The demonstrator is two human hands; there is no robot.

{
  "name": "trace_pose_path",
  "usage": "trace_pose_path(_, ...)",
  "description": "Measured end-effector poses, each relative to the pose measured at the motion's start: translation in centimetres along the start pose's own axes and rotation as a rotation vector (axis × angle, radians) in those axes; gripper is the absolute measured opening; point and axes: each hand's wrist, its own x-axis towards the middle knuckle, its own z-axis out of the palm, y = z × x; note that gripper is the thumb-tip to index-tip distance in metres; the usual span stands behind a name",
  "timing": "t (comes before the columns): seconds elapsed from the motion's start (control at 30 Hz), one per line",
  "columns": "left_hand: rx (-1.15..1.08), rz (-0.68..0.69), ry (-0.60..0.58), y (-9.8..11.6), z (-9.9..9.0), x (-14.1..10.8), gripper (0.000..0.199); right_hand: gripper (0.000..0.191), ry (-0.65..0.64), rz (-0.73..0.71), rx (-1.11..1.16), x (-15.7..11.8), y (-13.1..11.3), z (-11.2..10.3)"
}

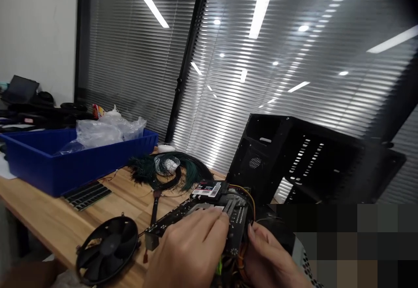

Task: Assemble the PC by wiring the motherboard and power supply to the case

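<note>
My left hand (192, 246) rests over a black circuit board (237, 231), its fingers pressed together around what looks like metal tweezers (230, 207), whose tips lie on the board. Beside the board's right edge, my right hand (272, 253) has thumb and fingers closed near dark and orange cables (241, 259); what it pinches is too small to make out. Just beyond the fingers sits a labelled black drive (209, 190), with a yellow and black cable (248, 194) curving past it.
An open black computer case (271, 148) stands behind the board. A round black fan (107, 249) lies at the left front. Farther back are a blue bin (58, 170) with plastic bags, memory sticks (88, 195) and bundled dark green wires (192, 170) on the wooden table (130, 201).
</note>
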Motion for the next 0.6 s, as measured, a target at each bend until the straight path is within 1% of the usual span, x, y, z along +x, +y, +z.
trace_pose_path(0.1,0.049,-0.014,0.039,0.0,0.4,-0.2,0.038,0.02,-0.041,-0.03,0.026,0.3,-0.6,1.0)
trace_pose_path(0.23,0.044,-0.079,0.064,0.3,1.2,-0.1,0.036,0.021,-0.1,-0.009,0.02,0.6,-1.3,2.1)
trace_pose_path(0.37,0.035,-0.144,0.065,0.8,1.6,0.0,0.033,0.023,-0.053,0.016,0.023,0.5,-1.5,1.7)
trace_pose_path(0.5,0.033,-0.178,0.066,1.4,2.0,-0.2,0.032,0.025,0.011,0.005,-0.008,0.2,-1.5,1.1)
trace_pose_path(0.6,0.025,-0.187,0.082,1.6,2.1,-0.3,0.034,0.027,0.021,0.0,0.019,0.1,-1.4,1.1)
